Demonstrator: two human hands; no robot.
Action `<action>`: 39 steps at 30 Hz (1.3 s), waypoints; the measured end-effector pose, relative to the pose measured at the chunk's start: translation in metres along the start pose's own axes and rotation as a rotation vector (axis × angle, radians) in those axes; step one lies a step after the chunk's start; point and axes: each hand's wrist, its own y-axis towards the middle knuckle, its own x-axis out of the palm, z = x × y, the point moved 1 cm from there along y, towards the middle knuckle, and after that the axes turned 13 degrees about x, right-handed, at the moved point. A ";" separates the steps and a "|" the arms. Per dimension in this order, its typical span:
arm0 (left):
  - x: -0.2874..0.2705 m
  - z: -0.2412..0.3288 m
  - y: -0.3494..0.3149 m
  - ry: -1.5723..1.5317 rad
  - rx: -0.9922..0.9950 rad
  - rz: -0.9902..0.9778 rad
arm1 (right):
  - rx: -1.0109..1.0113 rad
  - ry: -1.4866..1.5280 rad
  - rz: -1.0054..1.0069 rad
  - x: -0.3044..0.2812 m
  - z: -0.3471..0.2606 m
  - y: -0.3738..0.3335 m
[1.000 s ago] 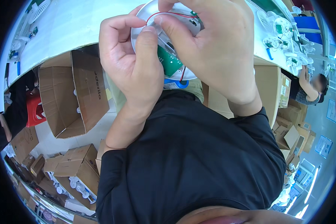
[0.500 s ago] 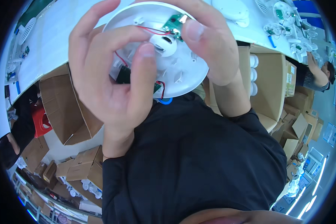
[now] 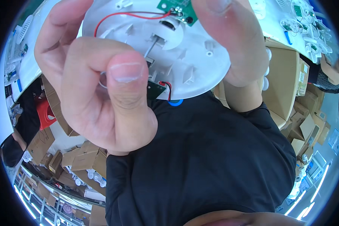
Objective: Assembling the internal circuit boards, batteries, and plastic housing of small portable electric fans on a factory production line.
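Note:
A round white plastic housing point(image 3: 203, 73) is raised in front of me, its inner side towards me. My right hand point(image 3: 243, 45) grips it by the right rim, thumb over the edge beside a green circuit board point(image 3: 179, 11). From that board a red wire point(image 3: 132, 15) curves left. My left hand point(image 3: 101, 90) is in front of the housing's left part, thumb and forefinger pinched together; what lies between them is hidden. A thin metal rod point(image 3: 151, 48) runs from a slot towards the thumb. Below is a dark board point(image 3: 154, 90) with short red and black wires.
White tables flank me; several white housings and circuit boards point(image 3: 298, 11) lie on the right one, with a blue pen-like tool point(image 3: 288, 37). Open cardboard boxes point(image 3: 280, 83) stand at both sides. A red stool point(image 3: 45, 115) is left. A co-worker point(image 3: 329, 73) is at the far right.
The housing and both hands have come closer to my view. My left thumb and forefinger, apart before, are now pinched together. The metal rod has come into sight.

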 end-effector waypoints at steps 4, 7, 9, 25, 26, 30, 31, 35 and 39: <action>0.002 -0.002 0.000 -0.049 0.061 0.034 | 0.038 0.034 0.027 0.000 0.002 -0.002; 0.006 0.003 0.002 -0.003 0.017 0.011 | 0.056 0.046 0.040 -0.001 0.002 -0.002; 0.006 0.007 0.002 0.045 -0.027 -0.018 | 0.065 0.053 0.047 -0.001 0.001 -0.003; 0.005 0.000 -0.012 0.081 0.017 -0.017 | -0.269 -0.065 0.161 -0.012 0.019 0.009; 0.004 0.000 -0.013 0.029 -0.006 0.050 | -0.305 -0.071 0.169 -0.013 0.021 0.010; 0.000 -0.010 -0.021 -0.123 -0.057 0.232 | -0.301 -0.540 0.277 -0.029 0.017 0.003; -0.003 -0.017 -0.024 -0.118 -0.037 0.221 | -0.407 -0.733 0.251 -0.035 0.010 0.001; -0.011 -0.038 -0.030 -0.257 -0.211 0.339 | -0.393 -1.107 0.254 -0.029 -0.008 -0.004; -0.011 -0.046 -0.029 -0.808 -0.557 0.585 | -0.388 -1.116 0.316 -0.030 0.005 -0.024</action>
